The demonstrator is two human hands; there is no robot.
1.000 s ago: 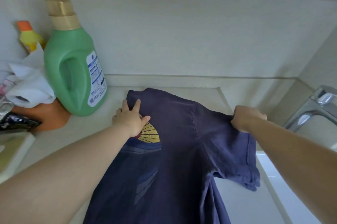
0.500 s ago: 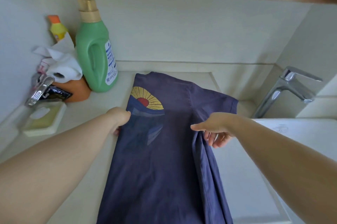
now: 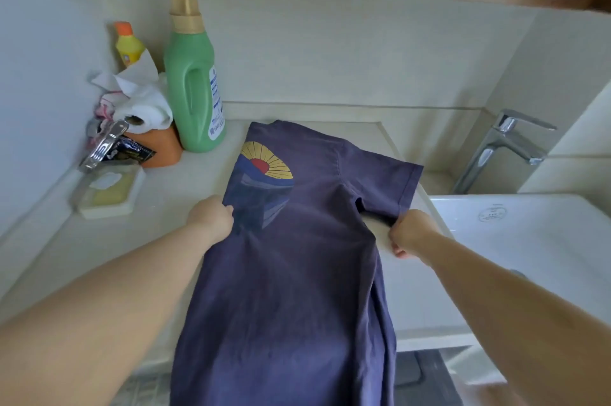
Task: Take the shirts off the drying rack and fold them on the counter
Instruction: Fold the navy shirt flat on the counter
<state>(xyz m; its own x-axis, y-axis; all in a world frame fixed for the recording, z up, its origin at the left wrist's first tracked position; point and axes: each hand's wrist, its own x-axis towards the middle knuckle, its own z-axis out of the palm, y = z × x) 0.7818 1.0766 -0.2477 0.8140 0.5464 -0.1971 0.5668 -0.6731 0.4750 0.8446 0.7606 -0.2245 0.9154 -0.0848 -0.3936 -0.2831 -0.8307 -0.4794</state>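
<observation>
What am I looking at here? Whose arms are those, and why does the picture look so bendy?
There is no machine here. Those are a person's own two arms. The picture comes from a camera worn on their head, looking down, and its wide lens bends the edges.

A purple shirt with a sun picture lies on the pale counter. The left hand grips the shirt's left edge. The right hand pinches the cloth under the sleeve.

Beside the shirt stand a green bottle, a small yellow bottle and a paper roll. On the right are a tap and a white sink.
</observation>
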